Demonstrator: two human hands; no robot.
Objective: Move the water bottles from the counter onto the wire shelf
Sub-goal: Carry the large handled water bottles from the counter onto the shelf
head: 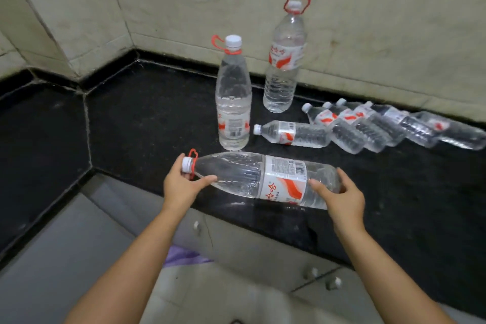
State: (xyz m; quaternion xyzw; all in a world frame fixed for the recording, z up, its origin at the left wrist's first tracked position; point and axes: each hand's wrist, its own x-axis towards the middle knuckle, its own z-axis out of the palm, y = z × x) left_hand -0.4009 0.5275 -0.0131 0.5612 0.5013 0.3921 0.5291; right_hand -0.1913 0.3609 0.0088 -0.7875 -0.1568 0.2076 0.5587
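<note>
A large clear water bottle (pixel 252 176) with a white cap, red carry loop and red-white label lies on its side at the front edge of the black counter (pixel 147 118). My left hand (pixel 181 184) grips its neck and cap. My right hand (pixel 339 197) holds its base end. Two more large bottles stand upright behind it, one in the middle (pixel 232 102) and a taller-looking one by the wall (pixel 284 60). Several small bottles (pixel 368 126) lie on their sides in a row at the right. No wire shelf is in view.
Tiled walls (pixel 184 8) meet in a corner behind the counter, which bends to the left. Below the front edge are grey cabinet doors with round knobs (pixel 311 272). A purple object (pixel 181 256) shows between my forearms.
</note>
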